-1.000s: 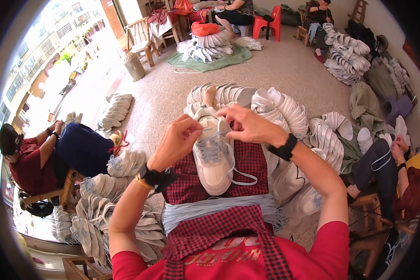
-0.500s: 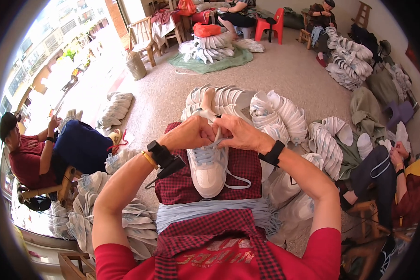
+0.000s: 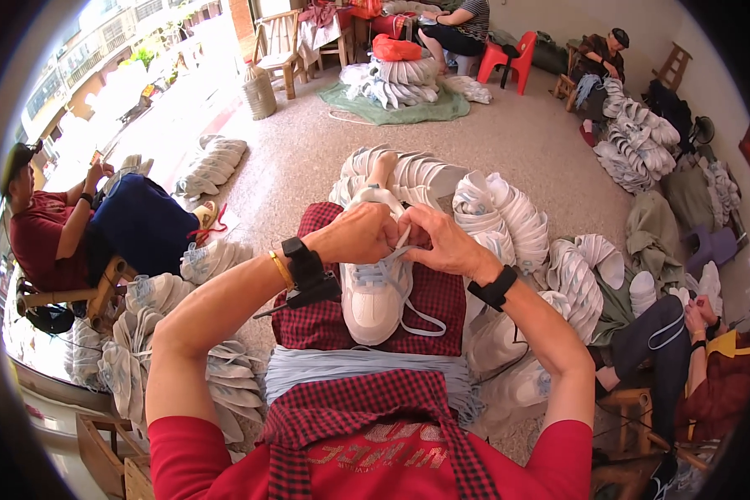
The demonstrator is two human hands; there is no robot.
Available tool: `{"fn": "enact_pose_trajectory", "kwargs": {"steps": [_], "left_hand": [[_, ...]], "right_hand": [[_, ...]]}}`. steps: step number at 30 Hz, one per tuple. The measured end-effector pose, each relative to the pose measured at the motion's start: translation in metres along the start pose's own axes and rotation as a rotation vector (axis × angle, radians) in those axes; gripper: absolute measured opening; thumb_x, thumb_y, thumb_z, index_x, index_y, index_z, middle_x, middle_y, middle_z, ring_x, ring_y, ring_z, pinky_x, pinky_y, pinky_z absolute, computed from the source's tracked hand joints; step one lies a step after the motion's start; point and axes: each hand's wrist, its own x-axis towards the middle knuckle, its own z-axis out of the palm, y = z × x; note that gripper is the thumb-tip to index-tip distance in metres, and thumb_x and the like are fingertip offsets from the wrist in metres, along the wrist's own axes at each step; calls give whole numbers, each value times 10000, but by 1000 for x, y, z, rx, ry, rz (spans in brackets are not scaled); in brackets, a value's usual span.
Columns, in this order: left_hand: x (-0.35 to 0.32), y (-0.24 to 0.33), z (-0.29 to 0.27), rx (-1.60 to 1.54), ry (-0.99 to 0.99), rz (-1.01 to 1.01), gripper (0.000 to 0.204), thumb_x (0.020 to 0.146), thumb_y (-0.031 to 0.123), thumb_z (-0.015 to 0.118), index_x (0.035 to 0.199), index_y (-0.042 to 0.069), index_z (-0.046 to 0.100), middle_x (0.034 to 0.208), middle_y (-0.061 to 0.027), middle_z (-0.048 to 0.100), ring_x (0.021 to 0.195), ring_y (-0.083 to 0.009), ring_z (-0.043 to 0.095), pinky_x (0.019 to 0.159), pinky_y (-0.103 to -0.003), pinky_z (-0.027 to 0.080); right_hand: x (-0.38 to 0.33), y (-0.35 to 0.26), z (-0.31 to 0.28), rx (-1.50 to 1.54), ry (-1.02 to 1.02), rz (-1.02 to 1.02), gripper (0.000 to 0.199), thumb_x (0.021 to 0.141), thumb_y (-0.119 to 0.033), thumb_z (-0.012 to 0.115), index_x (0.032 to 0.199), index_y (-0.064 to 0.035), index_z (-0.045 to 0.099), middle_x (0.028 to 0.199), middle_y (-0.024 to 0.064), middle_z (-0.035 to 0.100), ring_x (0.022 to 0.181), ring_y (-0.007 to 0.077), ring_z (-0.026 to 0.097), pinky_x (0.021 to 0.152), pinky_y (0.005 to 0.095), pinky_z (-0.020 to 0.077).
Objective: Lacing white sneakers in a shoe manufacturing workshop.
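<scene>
A white sneaker [image 3: 373, 296] lies on a red checked cloth [image 3: 425, 300] over my lap, toe toward me. Pale blue laces [image 3: 408, 283] run through its eyelets and one loose end trails to the right. My left hand [image 3: 360, 235] and my right hand [image 3: 442, 240] meet over the shoe's top, fingers pinched on the laces. A black band sits on each wrist. A bundle of pale blue laces [image 3: 358, 367] lies across my lap below the shoe.
Stacks of white shoes [image 3: 508, 217] ring my knees on the speckled floor. A person in a red shirt [image 3: 58, 233] sits on a stool at left, another person [image 3: 692, 333] at right. More shoe piles [image 3: 633, 142] and seated people are at the back.
My hands have come together over the top of the shoe and now pinch the laces close to each other. The shoe has stayed on my lap.
</scene>
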Motion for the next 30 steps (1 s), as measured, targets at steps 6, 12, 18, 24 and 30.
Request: {"fn": "enact_pose_trajectory", "kwargs": {"steps": [6,12,18,24,30], "left_hand": [[7,-1,-9,124,-115,-87,103,724,88,715,802,21,718,786,-146,684,730,-321,670,656,-397,523],[-48,-77,-142,523,330,-327,110,777,53,600,742,-8,685,779,-224,660,671,-367,623,607,-467,507],[-279,-205,-293,1217,592,-512,146,743,108,648,809,47,763,882,-190,706,847,-360,684,794,-435,535],[-284,-228,-264,1254,349,-796,682,874,404,648,1518,309,444,1505,-173,488,1463,-332,363,1169,-414,362],[-210,-204,-149,670,574,-696,233,815,86,680,1039,85,744,1094,-167,694,1004,-361,677,835,-430,551]], "right_hand": [[2,-2,5,-104,32,-17,296,770,-33,770,1001,-25,585,893,84,545,760,190,599,701,336,493],[-4,-4,4,-54,90,7,159,916,-114,652,1022,-14,588,926,158,588,868,337,619,785,414,491],[15,-7,16,42,110,6,214,1016,-187,539,1025,17,605,912,191,602,867,377,618,783,431,485],[6,0,8,-41,103,73,217,1046,-152,523,1025,45,612,876,91,589,709,161,637,656,298,528],[7,-12,6,1,159,102,195,996,-146,580,1024,25,669,816,170,658,734,279,644,679,387,499]]}}
